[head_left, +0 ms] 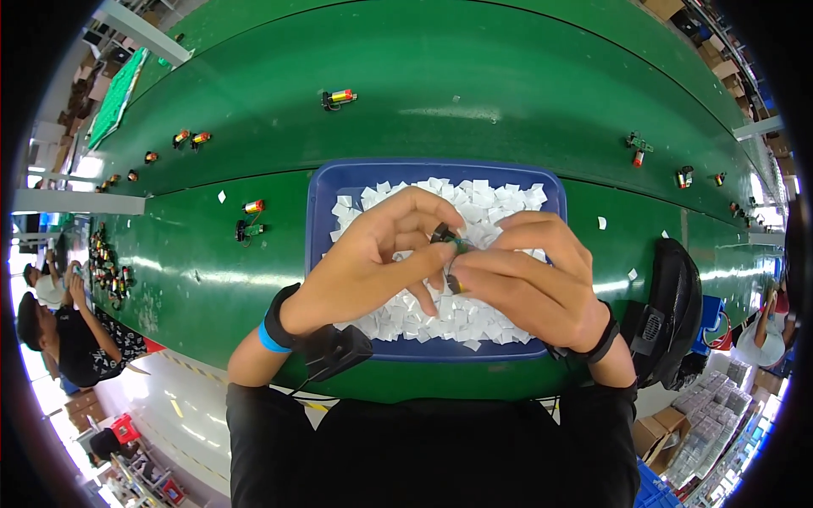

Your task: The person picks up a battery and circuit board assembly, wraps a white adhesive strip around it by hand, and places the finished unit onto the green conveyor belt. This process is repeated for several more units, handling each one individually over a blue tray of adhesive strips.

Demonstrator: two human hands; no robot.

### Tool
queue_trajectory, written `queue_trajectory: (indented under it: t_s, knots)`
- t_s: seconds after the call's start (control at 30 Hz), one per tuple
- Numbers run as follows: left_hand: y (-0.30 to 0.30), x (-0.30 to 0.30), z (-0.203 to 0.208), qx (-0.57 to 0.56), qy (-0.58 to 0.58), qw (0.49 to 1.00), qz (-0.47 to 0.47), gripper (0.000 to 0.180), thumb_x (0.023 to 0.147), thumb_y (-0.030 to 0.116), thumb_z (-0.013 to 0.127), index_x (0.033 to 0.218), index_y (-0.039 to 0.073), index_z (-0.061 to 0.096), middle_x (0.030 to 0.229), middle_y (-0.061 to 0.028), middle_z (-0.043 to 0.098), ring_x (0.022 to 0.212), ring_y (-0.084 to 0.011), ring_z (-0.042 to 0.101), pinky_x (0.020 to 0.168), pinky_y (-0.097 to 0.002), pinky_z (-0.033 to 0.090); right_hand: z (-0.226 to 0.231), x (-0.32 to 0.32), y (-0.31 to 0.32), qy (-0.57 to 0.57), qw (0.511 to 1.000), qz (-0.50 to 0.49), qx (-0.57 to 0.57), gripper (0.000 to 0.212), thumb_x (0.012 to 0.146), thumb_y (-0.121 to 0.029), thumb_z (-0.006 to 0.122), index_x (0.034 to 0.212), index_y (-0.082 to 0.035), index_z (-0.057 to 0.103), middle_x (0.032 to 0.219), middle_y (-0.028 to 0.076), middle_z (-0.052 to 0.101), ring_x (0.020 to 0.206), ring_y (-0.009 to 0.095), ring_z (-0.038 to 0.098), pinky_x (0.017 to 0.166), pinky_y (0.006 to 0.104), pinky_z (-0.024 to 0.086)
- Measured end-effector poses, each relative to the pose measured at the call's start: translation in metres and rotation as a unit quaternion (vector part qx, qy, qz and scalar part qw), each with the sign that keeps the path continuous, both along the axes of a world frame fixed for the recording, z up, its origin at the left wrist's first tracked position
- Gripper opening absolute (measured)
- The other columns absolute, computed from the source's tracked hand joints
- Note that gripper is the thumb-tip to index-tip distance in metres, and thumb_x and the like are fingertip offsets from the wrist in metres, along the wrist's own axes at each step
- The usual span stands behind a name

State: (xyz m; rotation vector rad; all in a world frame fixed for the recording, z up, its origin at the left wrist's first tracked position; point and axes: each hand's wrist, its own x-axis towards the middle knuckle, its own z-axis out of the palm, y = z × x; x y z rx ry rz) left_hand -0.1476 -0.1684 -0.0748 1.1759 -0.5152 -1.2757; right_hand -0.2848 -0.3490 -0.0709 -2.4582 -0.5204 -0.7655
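One long green tabletop (525, 85) stands on a pale workshop floor (161, 385), a person in black (74, 360) at far left. Scattered red-and-yellow units (341, 96) lie on it, any print too small to read. Over a blue tray (436, 162) of white slips (474, 326), the left hand (364, 254) and right hand (546, 275), fingers curled nearly closed, pinch a small dark assembly (442, 234) between them.

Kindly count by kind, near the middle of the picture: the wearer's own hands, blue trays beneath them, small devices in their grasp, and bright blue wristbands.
Hands: 2 (left hand, right hand)
Blue tray: 1
Small device: 1
Bright blue wristband: 1
Total: 5
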Motion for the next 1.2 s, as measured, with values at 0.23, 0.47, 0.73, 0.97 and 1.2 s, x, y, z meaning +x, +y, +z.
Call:
queue_trajectory:
  t_s: [0.23,0.47,0.73,0.97,1.2]
  knots:
    - [0.003,0.003,-0.001,-0.003,-0.003,0.999,-0.045,0.032,0.095,-0.007,0.049,0.127,-0.005,0.052,0.105,-0.0120,0.064,0.091,-0.0175,0.066,0.071,-0.0333,0.065,-0.002,0.003,0.003,-0.002,0.998,-0.054,0.015,0.033,0.061,-0.002,0.084,0.092,-0.008,0.076,0.095,0.003,0.074,0.085,0.020,0.062,0.061,0.0282,0.053]
    - [0.000,-0.008,-0.002,-0.021,-0.009,1.000,0.014,0.034,0.093,-0.008,0.051,0.127,-0.006,0.053,0.107,-0.0122,0.064,0.092,-0.0181,0.067,0.073,-0.0326,0.065,-0.009,0.007,0.003,-0.063,0.995,-0.074,-0.009,0.023,0.066,-0.001,0.079,0.089,-0.006,0.076,0.094,0.003,0.073,0.088,0.019,0.064,0.055,0.0260,0.054]
    - [0.001,-0.016,0.007,-0.012,-0.164,0.984,0.063,0.032,0.095,-0.006,0.054,0.128,-0.004,0.054,0.106,-0.0097,0.065,0.091,-0.0168,0.068,0.070,-0.0305,0.064,-0.003,0.009,-0.001,-0.039,0.996,-0.081,-0.005,0.022,0.068,0.001,0.080,0.088,-0.006,0.073,0.095,0.003,0.073,0.093,0.021,0.065,0.062,0.0283,0.057]
    - [0.003,-0.005,0.009,-0.019,-0.109,0.994,0.007,0.034,0.096,-0.003,0.058,0.129,-0.002,0.050,0.095,-0.0088,0.066,0.084,-0.0163,0.069,0.068,-0.0292,0.062,-0.004,0.012,-0.002,-0.034,0.998,-0.026,0.042,0.021,0.068,0.000,0.081,0.087,-0.003,0.073,0.094,0.005,0.073,0.092,0.022,0.067,0.065,0.0282,0.059]
    - [0.005,0.015,0.011,0.000,-0.011,0.996,-0.087,0.033,0.094,-0.001,0.064,0.124,-0.001,0.050,0.094,-0.0102,0.069,0.079,-0.0171,0.071,0.064,-0.0272,0.060,0.004,0.007,-0.009,0.022,0.997,0.015,0.076,0.025,0.067,0.000,0.085,0.088,-0.004,0.070,0.094,0.007,0.075,0.089,0.026,0.069,0.069,0.0317,0.058]
